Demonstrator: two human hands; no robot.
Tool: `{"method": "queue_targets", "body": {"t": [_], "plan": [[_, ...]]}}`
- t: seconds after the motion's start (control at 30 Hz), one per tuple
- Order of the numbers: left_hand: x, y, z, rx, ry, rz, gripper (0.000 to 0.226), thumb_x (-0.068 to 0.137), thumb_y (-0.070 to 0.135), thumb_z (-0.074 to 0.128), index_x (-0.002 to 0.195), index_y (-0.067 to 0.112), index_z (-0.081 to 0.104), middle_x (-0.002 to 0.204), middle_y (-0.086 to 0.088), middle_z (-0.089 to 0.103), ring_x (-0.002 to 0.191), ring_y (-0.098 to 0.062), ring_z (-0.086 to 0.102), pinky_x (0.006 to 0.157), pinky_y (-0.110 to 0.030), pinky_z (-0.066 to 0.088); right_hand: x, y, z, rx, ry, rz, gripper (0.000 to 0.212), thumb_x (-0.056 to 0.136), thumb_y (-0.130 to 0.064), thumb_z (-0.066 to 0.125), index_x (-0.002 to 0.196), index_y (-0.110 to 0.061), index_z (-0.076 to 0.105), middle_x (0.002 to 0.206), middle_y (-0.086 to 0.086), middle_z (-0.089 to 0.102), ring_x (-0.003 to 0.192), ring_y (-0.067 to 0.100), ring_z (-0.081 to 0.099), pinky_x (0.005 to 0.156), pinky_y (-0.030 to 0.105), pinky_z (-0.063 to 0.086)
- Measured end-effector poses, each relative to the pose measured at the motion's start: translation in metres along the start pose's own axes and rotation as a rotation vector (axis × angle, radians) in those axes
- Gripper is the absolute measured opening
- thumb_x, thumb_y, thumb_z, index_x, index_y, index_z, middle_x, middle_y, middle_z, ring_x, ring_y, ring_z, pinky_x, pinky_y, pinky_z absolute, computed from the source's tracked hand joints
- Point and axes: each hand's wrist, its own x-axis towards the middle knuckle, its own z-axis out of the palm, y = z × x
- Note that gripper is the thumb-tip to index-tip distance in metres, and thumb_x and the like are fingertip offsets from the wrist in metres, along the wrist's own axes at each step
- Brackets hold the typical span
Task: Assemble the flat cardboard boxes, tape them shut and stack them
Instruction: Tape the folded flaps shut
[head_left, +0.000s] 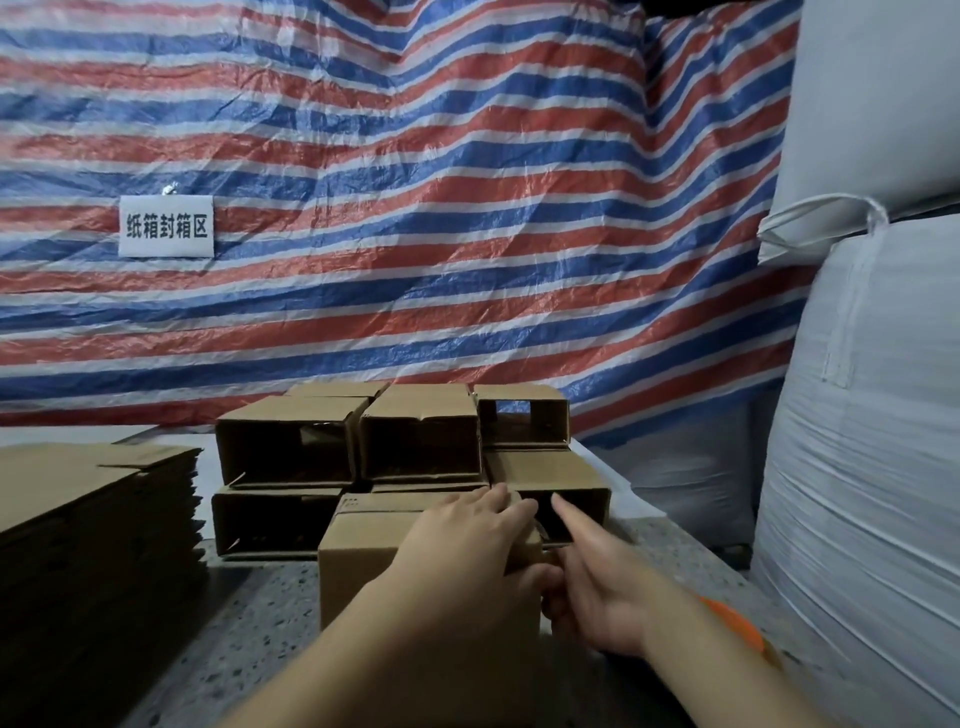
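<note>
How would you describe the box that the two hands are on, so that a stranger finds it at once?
Start at the striped tarp behind the table, then come down to the stacked boxes in front of it. The box in hand stands nearest the camera, under the left hand and beside the right hand. It shows a closed face, while the stacked ones show dark open ends.

Under the left hand (462, 540) the box (363, 561) is plain brown cardboard, matt and smooth. The assembled boxes (421, 436) beyond the fingertips are the same dull corrugated board, as is the flat stack (93, 519) well to the left of that hand. The floor (260, 613) below both hands looks like speckled grey stone, faintly polished. Behind, the striped tarpaulin (415, 208) is crinkled woven plastic with a slight sheen. To the right of the right hand (597, 587), the white sacks (857, 415) look like woven plastic cloth.
</note>
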Motion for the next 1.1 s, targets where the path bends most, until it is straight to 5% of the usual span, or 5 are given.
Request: {"method": "queue_targets", "body": {"t": [0.27,0.53,0.73,0.87,1.1], "plan": [[0.000,0.000,0.002,-0.001,0.041,0.009,0.073,0.092,0.069,0.039,0.152,0.030,0.025,0.159,0.000,0.030,0.145,-0.019,0.029,0.115,-0.035,0.029,0.015,0.009,0.011,0.249,0.120,-0.144,0.037,0.097,-0.042,0.061,0.100,-0.007,0.072,0.067,0.004,0.058,0.046,0.010,0.045,0.043,0.020,0.036],[0.000,0.000,0.004,0.000,0.075,0.016,0.079,0.089,0.070,0.045,0.152,0.028,0.024,0.158,0.001,0.032,0.145,-0.019,0.030,0.114,-0.035,0.029,0.016,0.025,0.020,0.048,0.272,-0.152,0.049,0.096,-0.056,0.054,0.093,-0.014,0.079,0.084,0.009,0.078,0.093,0.027,0.068,0.067,0.034,0.050],[0.000,0.003,-0.001,-0.020,0.060,-0.017,0.110,0.083,0.075,0.051,0.157,0.014,-0.002,0.160,0.000,0.029,0.145,-0.017,0.030,0.114,-0.032,0.030,0.015,0.004,0.018,-0.129,0.393,-0.474,0.044,0.108,-0.046,0.030,0.141,-0.023,0.048,0.140,-0.001,0.052,0.128,0.020,0.050,0.105,0.040,0.041],[0.000,0.003,-0.004,-0.038,0.044,-0.024,0.118,0.081,0.072,0.056,0.156,0.014,-0.014,0.156,0.001,0.038,0.141,-0.016,0.038,0.109,-0.031,0.037,0.012,-0.010,0.032,0.001,0.136,-0.498,0.049,0.104,-0.057,0.025,0.090,-0.049,0.071,0.099,-0.026,0.071,0.091,-0.011,0.066,0.080,0.016,0.045],[0.002,0.001,0.000,-0.076,0.016,-0.037,0.120,0.077,0.064,0.064,0.155,0.021,-0.016,0.161,0.003,0.028,0.145,-0.015,0.031,0.112,-0.031,0.032,0.017,0.003,0.029,0.094,0.098,-0.353,0.061,0.102,-0.063,0.033,0.104,-0.025,0.081,0.112,0.008,0.076,0.112,0.023,0.070,0.095,0.039,0.054]]}}
